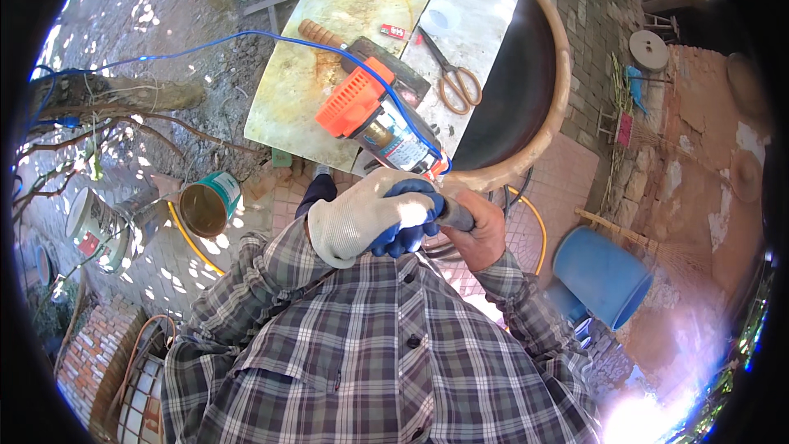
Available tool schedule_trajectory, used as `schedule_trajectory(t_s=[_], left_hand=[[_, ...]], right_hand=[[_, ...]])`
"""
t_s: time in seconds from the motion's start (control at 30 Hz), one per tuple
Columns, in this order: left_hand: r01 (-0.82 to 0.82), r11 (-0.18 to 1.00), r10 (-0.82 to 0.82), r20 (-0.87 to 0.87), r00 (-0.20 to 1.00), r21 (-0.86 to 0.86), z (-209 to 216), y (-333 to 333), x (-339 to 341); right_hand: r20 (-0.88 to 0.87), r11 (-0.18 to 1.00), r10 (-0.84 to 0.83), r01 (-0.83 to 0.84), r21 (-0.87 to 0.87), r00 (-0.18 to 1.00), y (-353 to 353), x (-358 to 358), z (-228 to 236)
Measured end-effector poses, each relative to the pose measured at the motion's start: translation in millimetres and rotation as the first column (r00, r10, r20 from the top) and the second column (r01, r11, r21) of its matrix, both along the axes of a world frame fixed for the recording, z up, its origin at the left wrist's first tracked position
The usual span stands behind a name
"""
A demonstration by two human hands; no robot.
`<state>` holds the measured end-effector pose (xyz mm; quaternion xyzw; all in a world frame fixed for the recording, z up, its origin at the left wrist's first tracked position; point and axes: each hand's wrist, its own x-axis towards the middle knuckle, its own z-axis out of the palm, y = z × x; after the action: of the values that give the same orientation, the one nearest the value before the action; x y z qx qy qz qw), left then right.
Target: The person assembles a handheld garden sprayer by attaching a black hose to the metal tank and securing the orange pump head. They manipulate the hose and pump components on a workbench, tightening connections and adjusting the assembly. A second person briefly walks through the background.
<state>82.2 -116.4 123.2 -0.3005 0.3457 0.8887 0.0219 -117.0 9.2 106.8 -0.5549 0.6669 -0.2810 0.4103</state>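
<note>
pump | left hand fingers wrapped round its grey neck | right hand gripping below

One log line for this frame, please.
left hand: gloved, gripping pump | right hand: bare, on its grey pipe | scissors on table

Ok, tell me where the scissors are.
The scissors lie on the pale slab, upper centre of the head view, just right of the orange-capped tool.
</note>
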Motion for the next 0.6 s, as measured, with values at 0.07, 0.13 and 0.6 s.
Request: schedule_trajectory(t_s=[0.07,0.13,0.6], left_hand=[[0.006,1.000,-0.006,-0.062,0.998,-0.005,1,2,-2],[-0.073,0.991,0.089,-0.144,0.986,0.110,-3,9,-3],[-0.589,0.786,0.569,-0.155,0.808,-0.185,-16,25,-3]], right_hand=[[0.106,1.000,-0.017,0.017,0.000,0.994,1,-4,0],[0.270,0.999,-0.046,0.049,-0.004,0.962,-1,-5,4],[0.014,0.980,-0.189,0.187,0.070,0.982,-17,10,-2]])
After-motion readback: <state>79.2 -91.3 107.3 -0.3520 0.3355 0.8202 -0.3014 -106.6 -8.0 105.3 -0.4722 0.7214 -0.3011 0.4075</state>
